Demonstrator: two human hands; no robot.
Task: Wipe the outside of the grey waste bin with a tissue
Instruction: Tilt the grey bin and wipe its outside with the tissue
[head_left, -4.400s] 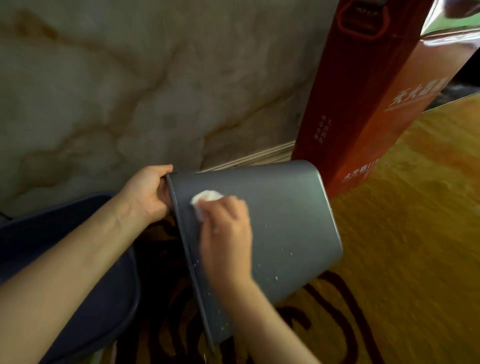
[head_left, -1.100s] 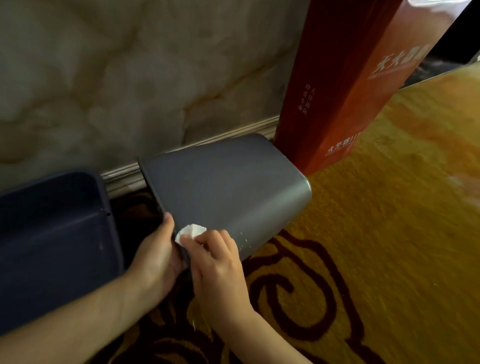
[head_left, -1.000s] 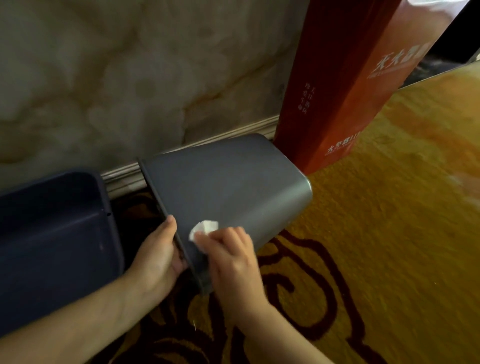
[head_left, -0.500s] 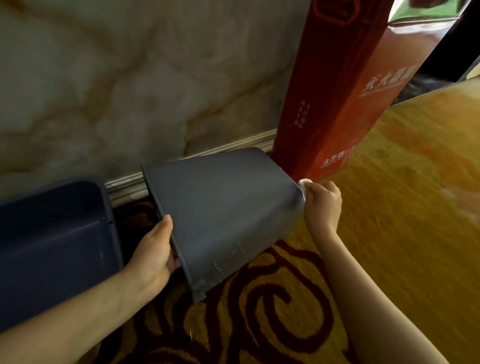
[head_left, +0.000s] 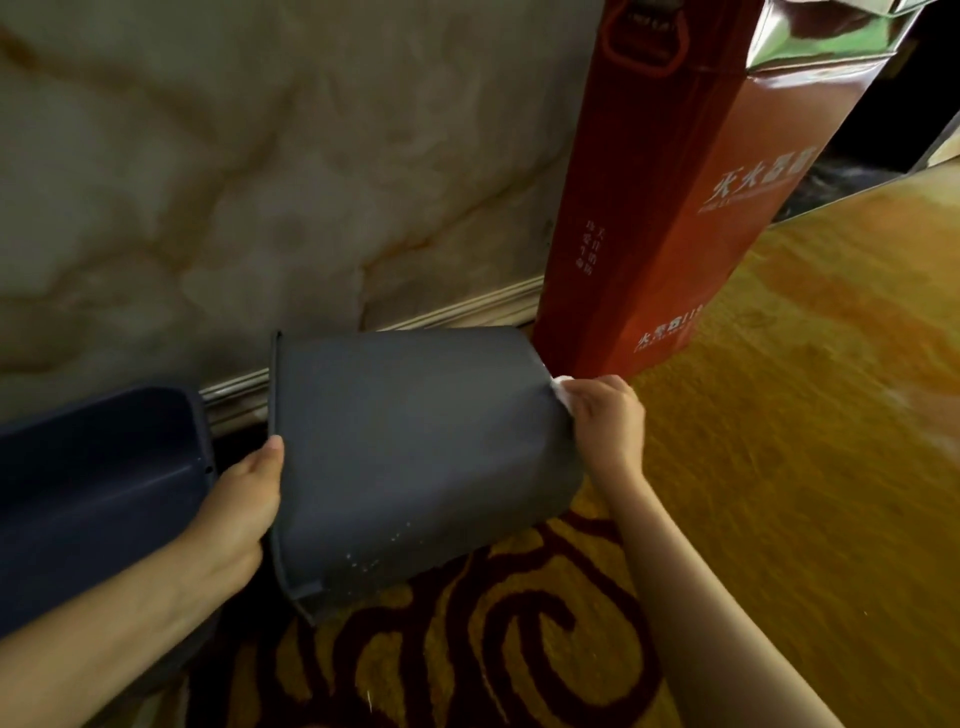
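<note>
Bin (head_left: 415, 457), grey, lies tipped on its side in the centre of the frame, its open rim toward the left and its base toward the right, above a yellow carpet (head_left: 779, 415) with dark red swirls. The left hand (head_left: 244, 499) grips the rim at centre left, thumb on the outer wall, the other fingers hidden behind the edge. The right hand (head_left: 605, 415) is closed around a white tissue (head_left: 561, 389), pressing it against the bin's upper right corner at the base. Small white specks dot the lower part of the bin's wall. A tall red box (head_left: 675, 208) stands just behind the base, at upper right. A dark blue tub (head_left: 104, 467) sits at the left edge. A marble wall (head_left: 260, 182) fills the upper left.
</note>
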